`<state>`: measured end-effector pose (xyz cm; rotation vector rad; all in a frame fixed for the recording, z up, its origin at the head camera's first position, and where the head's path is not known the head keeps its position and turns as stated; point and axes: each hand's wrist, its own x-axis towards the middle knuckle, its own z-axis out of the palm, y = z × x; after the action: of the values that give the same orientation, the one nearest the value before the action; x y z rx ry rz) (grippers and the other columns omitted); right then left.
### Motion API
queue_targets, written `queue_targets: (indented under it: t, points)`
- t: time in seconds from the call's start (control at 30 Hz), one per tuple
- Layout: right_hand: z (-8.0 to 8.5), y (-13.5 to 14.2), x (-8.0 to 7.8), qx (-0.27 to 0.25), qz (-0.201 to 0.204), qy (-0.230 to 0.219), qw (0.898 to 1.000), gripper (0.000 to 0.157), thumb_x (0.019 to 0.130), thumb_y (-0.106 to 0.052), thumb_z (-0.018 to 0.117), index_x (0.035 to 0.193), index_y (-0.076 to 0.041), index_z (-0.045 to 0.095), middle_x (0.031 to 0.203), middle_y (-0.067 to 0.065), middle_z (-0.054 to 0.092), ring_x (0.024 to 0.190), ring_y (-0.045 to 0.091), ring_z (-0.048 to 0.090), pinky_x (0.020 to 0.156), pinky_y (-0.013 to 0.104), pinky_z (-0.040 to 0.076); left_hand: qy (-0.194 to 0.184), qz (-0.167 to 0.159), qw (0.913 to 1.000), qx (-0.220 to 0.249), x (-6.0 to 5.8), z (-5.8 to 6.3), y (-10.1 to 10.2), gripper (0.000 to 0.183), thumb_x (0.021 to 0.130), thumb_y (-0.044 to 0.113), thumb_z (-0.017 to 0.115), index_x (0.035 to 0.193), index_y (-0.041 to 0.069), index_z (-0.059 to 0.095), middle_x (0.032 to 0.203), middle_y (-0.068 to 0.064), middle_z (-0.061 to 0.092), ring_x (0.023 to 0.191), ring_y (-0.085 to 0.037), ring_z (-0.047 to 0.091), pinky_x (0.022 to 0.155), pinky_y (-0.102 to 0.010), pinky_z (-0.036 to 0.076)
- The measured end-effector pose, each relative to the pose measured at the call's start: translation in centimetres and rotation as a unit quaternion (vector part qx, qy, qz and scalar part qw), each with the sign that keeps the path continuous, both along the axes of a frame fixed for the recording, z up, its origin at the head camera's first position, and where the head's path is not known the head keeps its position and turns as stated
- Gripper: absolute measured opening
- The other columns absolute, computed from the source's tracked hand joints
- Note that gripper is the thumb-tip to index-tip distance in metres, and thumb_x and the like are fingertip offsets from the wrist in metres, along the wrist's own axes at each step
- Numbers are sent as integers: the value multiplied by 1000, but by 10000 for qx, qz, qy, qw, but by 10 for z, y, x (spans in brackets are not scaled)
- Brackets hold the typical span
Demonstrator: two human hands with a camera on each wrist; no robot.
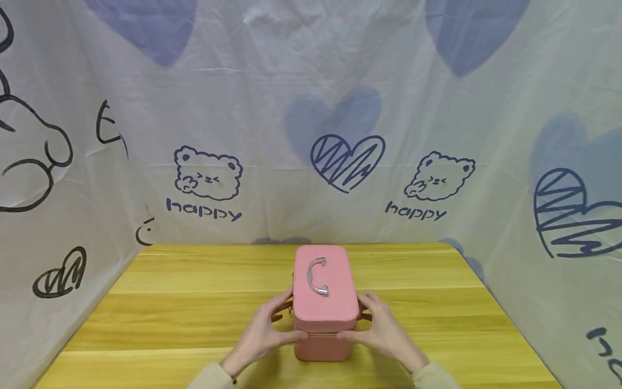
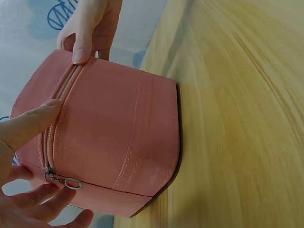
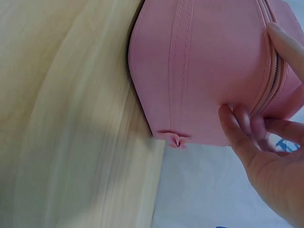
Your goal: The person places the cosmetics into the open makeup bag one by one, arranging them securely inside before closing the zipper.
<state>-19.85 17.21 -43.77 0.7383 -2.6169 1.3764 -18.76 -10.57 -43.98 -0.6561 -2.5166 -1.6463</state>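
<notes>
A pink zippered cosmetic case point(image 1: 335, 281) stands upright on the wooden table, with a silver curved handle point(image 1: 311, 278) on its lid. My left hand point(image 1: 262, 327) grips its left near corner, thumb on the front by the zipper and fingers along the left side. A metal zipper pull point(image 2: 72, 183) hangs near those fingers in the left wrist view. On the opposite corner, my right hand point(image 1: 381, 327) holds the case with the thumb in front and bent fingers against the right side. A small pink bow point(image 3: 176, 139) shows low on the case in the right wrist view. The zipper looks closed.
The wooden table point(image 1: 184, 302) spreads out to both sides of the case. A white cloth point(image 1: 272, 108) printed with hearts and bears hangs behind the table and along its left and right sides.
</notes>
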Motion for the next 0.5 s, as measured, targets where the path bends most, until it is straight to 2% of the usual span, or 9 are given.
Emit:
queue_targets:
  t: [0.07,0.13,0.2,0.33,0.43,0.5]
  points:
    - [-1,-1,0,-15,-21,40,10000,80,71,-34,92,138,-6,57,133,16,57,112,27,62,87,26,59,16,42,10000,-19,0,0,1,96,74,26,90,154,8,41,149,-16,54,126,-40,61,96,-60,52]
    - [-1,-2,0,-66,-2,45,10000,83,71,-33,92,141,-7,55,142,17,56,120,34,62,89,27,59,31,86,10000,-36,0,1,2,96,73,26,91,153,7,42,148,-16,55,125,-39,61,97,-59,52]
    - [-1,-3,0,-64,8,83,9999,85,71,-35,92,142,-9,53,140,15,60,121,33,64,89,29,59,29,127,9999,-32,0,1,2,97,72,25,91,153,6,42,148,-17,55,125,-39,62,97,-59,52]
    - [0,-5,-1,-53,-78,33,9999,83,71,-35,92,140,-9,54,128,9,69,110,24,70,90,30,59,-3,174,9998,-30,-1,1,2,97,71,25,91,153,6,42,149,-17,54,126,-39,61,98,-58,52]
    - [0,-8,-2,-32,-210,-85,9997,85,71,-34,92,142,-8,53,128,9,69,110,23,70,91,30,59,-32,189,9998,5,-2,0,2,96,72,24,91,153,8,41,150,-17,53,127,-40,60,98,-59,51]
    - [-1,-10,-3,-47,-279,-152,9995,93,70,-32,93,147,-7,47,131,12,68,112,26,69,92,32,58,-58,198,9998,9,-3,0,1,97,72,24,91,154,9,41,150,-17,53,127,-40,60,98,-59,51]
